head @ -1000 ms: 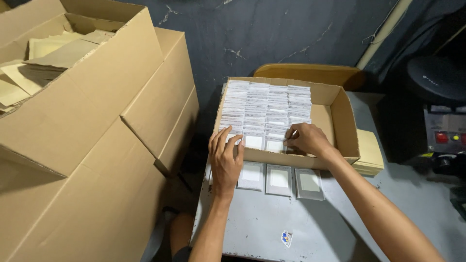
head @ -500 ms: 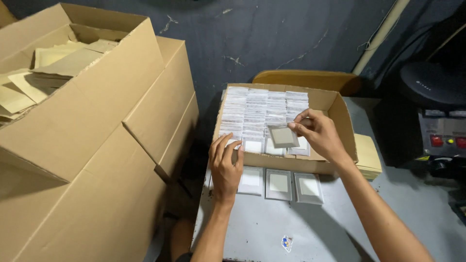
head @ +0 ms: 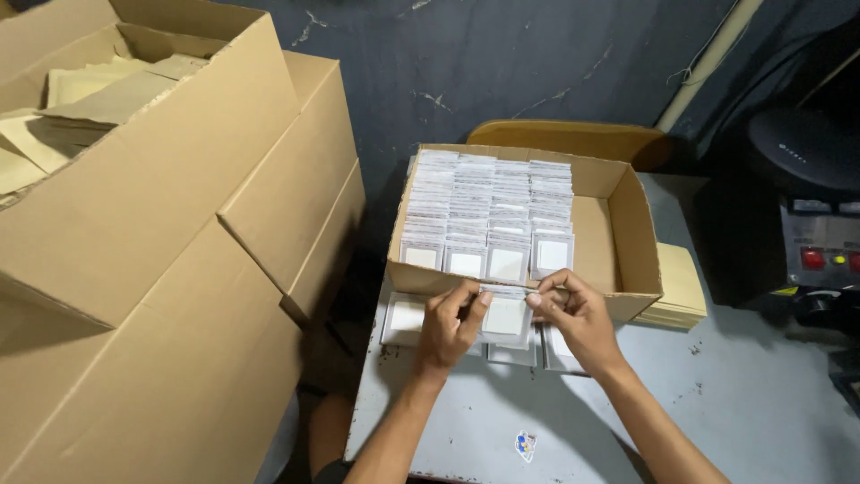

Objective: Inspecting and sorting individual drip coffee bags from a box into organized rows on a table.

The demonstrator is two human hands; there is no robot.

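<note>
Between both hands I hold a small clear packet with a white square inside, just in front of an open cardboard box. My left hand pinches its left edge and my right hand pinches its right edge. The box holds several rows of the same small white packets standing on edge, with bare room on its right side. More of these packets lie flat on the grey table under my hands.
Large stacked cardboard boxes stand at the left, the top one filled with tan paper sheets. A stack of yellow envelopes lies right of the box. A dark machine with red buttons sits at far right. A dark wall is behind.
My right hand lifted one packet out of the box and brought it down in front of the box. My left hand left the box's edge and took hold of the packet too.
</note>
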